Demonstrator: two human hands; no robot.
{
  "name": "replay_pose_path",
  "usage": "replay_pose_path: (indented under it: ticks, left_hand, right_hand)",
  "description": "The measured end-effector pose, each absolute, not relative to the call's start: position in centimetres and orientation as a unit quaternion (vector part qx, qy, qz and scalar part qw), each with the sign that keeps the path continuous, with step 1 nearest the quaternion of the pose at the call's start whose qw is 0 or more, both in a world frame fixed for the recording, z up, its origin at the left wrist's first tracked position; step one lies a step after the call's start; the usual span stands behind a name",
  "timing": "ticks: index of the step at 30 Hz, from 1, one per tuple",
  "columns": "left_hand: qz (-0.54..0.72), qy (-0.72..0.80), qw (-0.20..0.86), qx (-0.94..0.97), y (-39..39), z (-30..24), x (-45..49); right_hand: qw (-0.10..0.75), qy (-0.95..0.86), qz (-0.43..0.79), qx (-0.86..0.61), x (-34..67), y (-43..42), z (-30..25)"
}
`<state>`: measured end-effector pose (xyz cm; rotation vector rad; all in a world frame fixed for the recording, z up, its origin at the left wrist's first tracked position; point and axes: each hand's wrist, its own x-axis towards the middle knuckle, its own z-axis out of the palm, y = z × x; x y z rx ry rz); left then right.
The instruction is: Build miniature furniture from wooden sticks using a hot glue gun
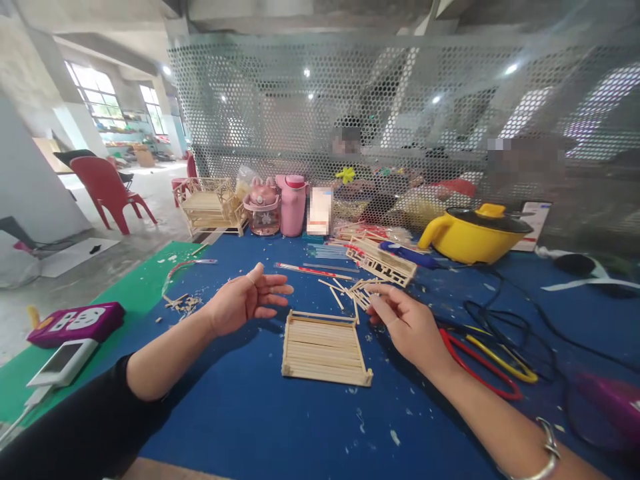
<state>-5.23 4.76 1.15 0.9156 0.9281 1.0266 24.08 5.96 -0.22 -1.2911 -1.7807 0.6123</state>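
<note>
A flat panel of glued wooden sticks (324, 348) lies on the blue table cover (250, 413) between my hands. My left hand (245, 300) hovers to its left, fingers stretched out and apart, palm turned inward, holding nothing. My right hand (405, 321) is just right of the panel's far corner, fingers curled together beside a heap of loose sticks (357, 290). Whether a stick is in the pinch is too small to tell. A bracelet (547, 453) rings my right wrist.
A stick frame piece (383, 260), a stick model house (210, 203), pink bottles (293, 203), a yellow electric pot (475, 233), red and yellow-handled tools (487, 363), black cables (505, 320), a power strip (75, 321) and phone (63, 362) lie around. People sit behind the mesh screen (400, 120).
</note>
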Motion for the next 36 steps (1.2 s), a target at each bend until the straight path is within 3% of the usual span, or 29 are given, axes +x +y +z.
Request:
replay_pose_path:
  ticks: [21,36]
  left_hand:
    - [0.520,0.461,0.514,0.502,4.4,-0.4,-3.1]
    - [0.496,0.558,0.398,0.533,5.9,-1.7,-4.3]
  right_hand:
    - [0.408,-0.737,0.185,-0.506,24.0,5.5,-0.3]
    - [0.389,-0.770,0.153,-0.482,24.2,5.5,-0.2]
